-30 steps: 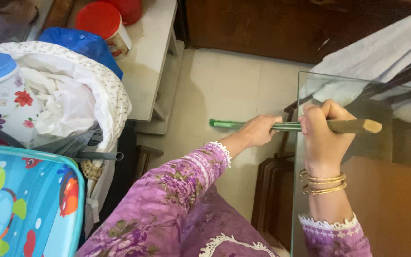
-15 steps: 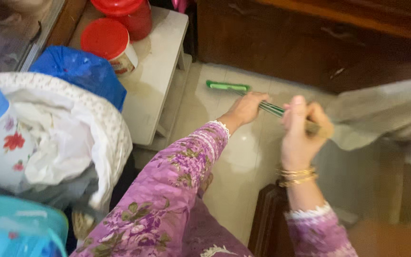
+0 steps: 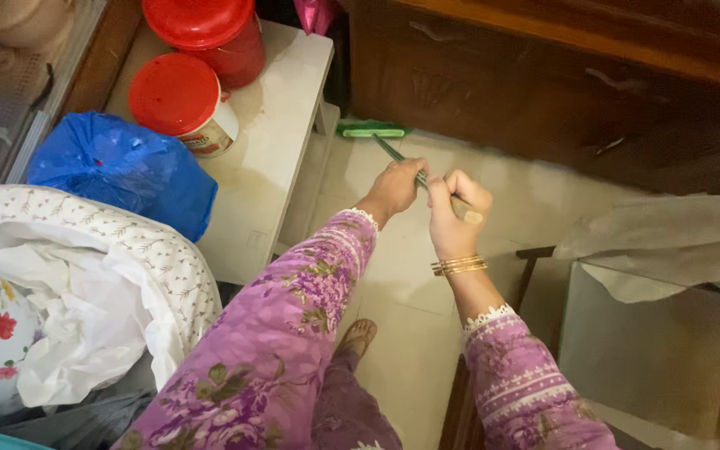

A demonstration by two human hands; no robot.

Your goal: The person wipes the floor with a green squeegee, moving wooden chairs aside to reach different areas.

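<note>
While the green head (image 3: 372, 129) of a long-handled cleaning tool rests on the pale tiled floor (image 3: 414, 275) right at the foot of the dark wooden cabinet (image 3: 543, 92), its thin striped handle (image 3: 399, 157) is slanted back and upward into both hands. The handle is enclosed by the left hand (image 3: 393, 188), curled shut around the lower part of the shaft, and by the right hand (image 3: 453, 215), clenched in a fist around the wooden upper end, which sticks out just beyond the fingers; the two hands are set just beside each other. Gold bangles (image 3: 458, 266) are worn on the right wrist, and purple flowered sleeves are seen on both arms. To the left of the tool head, the way is bounded by a white low table (image 3: 281, 125), whose leg stands just beside the green head; two red-lidded containers (image 3: 183, 98) and a blue plastic bag (image 3: 127, 171) are carried on it. Nearer the person, a heap of white cloth (image 3: 102, 292) is piled at the left edge. At the right, the floor is hemmed in by a glass-topped table (image 3: 668, 358) draped with pale fabric (image 3: 668, 237). Between these, a narrow strip of open tile is left, on which a bare foot (image 3: 357, 337) is planted.
</note>
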